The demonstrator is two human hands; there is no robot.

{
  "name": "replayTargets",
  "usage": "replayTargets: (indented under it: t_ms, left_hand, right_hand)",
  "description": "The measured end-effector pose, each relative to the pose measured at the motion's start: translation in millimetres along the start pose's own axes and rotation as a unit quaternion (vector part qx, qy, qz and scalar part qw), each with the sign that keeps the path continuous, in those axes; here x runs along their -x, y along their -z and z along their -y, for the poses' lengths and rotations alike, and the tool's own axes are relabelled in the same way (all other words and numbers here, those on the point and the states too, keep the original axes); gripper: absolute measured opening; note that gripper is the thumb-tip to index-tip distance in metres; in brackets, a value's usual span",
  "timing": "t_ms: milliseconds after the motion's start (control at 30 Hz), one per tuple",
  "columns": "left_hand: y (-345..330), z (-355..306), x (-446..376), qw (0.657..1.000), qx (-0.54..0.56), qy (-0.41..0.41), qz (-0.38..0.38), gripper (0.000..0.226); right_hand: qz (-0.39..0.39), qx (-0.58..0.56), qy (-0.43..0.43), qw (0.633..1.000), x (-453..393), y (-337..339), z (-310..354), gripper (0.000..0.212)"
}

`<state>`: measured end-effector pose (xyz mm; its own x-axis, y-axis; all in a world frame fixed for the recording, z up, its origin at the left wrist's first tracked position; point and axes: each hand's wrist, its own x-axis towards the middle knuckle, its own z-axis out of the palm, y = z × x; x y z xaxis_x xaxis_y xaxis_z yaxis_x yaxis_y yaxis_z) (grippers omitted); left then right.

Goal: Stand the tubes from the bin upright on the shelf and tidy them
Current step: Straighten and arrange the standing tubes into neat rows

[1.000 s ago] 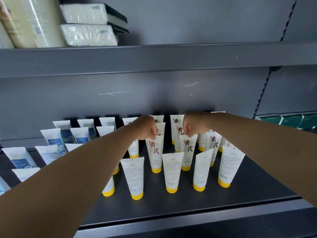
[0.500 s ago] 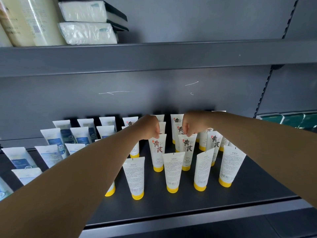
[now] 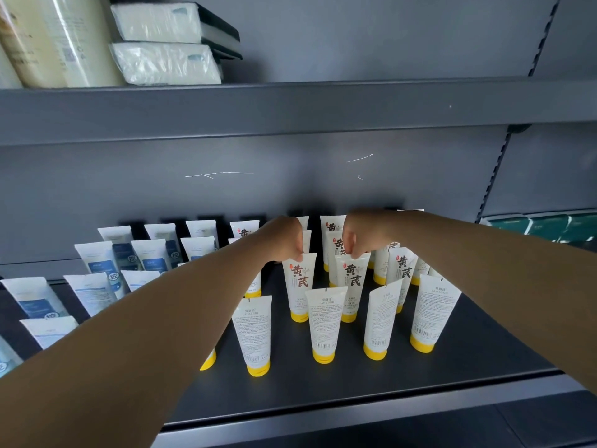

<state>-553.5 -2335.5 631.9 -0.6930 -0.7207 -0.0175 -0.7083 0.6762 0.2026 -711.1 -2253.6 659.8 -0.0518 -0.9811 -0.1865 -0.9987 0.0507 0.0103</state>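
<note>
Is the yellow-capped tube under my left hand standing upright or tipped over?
Upright. The tube stands on its yellow cap on the shelf, crimped end up, with the left hand pinching that top edge.

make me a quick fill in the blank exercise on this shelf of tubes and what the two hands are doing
1. The left hand pinches the top of a white tube with a ____ cap.
2. The right hand pinches the top edge of the white yellow-capped tube on that one's ____ side.
3. Every tube on the dark grey metal shelf stands with its cap pointing ____.
4. The white tubes with blue labels stand to the ____ of both hands.

Missing words: yellow; right; down; left
</note>
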Motion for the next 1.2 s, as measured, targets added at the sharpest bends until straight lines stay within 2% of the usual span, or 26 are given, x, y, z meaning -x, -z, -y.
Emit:
replayTargets:
  t_ms: [200,367,567,800,933,1200]
  left_hand:
    - [13.9,4.2,12.8,0.999,-0.011,0.027,-0.018,0.030]
    - [39.0,25.8,53.9,0.997,-0.010,0.060,-0.046,0.030]
    - [64.8,75.3,111.9,0.992,0.012,0.088,-0.086,0.028]
    - [76.9,154.9,160.7,0.991,0.054,0.062,-0.108,0.027]
    - [75.6,188.3,183.0,0.993,0.058,0.048,-0.091,0.029]
    - [80.2,205.9,188.9,0.993,0.076,0.013,-0.091,0.031]
  right_hand:
    - [-0.026,-0.020,-0.005,0.999,9.6,11.7,2.7,0.018]
    - [-0.068,-0.055,0.015,0.996,23.0,24.1,14.6,0.016]
    - [-0.089,-0.069,0.036,0.993,34.9,29.7,64.3,0.014]
    - [-0.104,-0.085,0.015,0.991,35.3,38.7,157.6,0.019]
    - [-0.114,-0.102,0.017,0.988,36.1,42.5,208.3,0.017]
    - [-0.115,-0.077,-0.010,0.990,43.3,49.2,233.3,0.021]
